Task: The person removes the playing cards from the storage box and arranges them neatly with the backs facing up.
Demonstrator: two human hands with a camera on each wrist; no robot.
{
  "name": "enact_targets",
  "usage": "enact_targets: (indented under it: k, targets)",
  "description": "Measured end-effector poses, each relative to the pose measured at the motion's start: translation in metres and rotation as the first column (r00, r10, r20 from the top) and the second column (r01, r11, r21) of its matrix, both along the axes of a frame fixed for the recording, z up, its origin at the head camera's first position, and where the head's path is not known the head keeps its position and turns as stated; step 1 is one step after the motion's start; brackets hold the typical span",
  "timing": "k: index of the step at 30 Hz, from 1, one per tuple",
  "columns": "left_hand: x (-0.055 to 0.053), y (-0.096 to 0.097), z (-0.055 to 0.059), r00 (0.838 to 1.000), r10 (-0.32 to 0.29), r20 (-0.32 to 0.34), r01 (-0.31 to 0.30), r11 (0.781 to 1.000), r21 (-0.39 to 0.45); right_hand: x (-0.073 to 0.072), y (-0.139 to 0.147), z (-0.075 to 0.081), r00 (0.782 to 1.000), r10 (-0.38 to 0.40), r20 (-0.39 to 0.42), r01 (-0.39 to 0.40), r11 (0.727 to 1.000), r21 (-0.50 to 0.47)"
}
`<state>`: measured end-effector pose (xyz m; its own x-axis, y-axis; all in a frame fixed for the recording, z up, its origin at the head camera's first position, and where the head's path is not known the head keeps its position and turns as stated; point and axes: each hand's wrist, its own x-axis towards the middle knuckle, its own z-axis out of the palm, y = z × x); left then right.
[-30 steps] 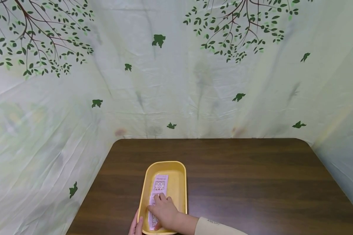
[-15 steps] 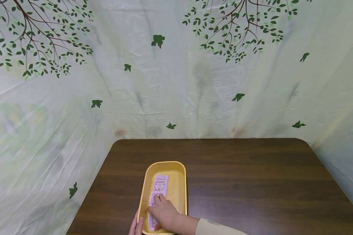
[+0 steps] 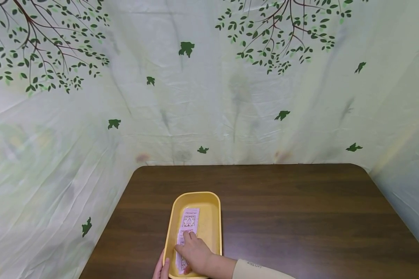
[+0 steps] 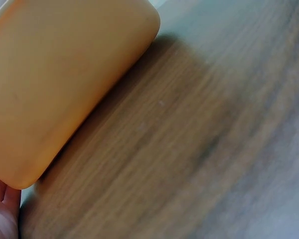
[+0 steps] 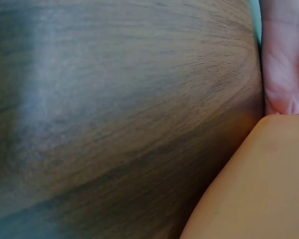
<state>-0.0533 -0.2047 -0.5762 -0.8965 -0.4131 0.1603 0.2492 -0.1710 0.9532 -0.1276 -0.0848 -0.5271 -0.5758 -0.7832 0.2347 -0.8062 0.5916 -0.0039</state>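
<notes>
A yellow tray (image 3: 209,217) with a raised rim stands lengthwise at the table's near left. My left hand (image 3: 161,268) holds its near left side, fingers along the outer wall with one at the rim. Inside lies a flat purple strip (image 3: 189,220) printed with ornate patterned panels. Over the strip's near half is my right hand (image 3: 197,251), fingers bent onto it and thumb toward the near end; this hides its middle. In the left wrist view, part of my left palm (image 4: 4,214) shows below the tray's corner.
The dark brown wooden table (image 3: 293,217) extends to the right of the tray and behind it. A pale cloth (image 3: 213,97) with printed branches and leaves hangs behind the table and along its sides. A beige sleeve (image 3: 258,270) covers my right forearm.
</notes>
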Motion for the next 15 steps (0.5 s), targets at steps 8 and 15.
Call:
enact_targets:
  k: [8,15]
  targets:
    - [0.0002,-0.0007,0.0007,1.0,-0.013,-0.001,0.013,1.0,-0.012,0.001,-0.0005,-0.003,1.0,-0.001,-0.014,0.0,1.0,-0.015]
    - [-0.0003,0.0003,0.0004,1.0,0.003,-0.003,-0.003,1.0,0.005,0.0003,0.0003,-0.0031,0.998,0.003,-0.065,-0.003,1.0,-0.001]
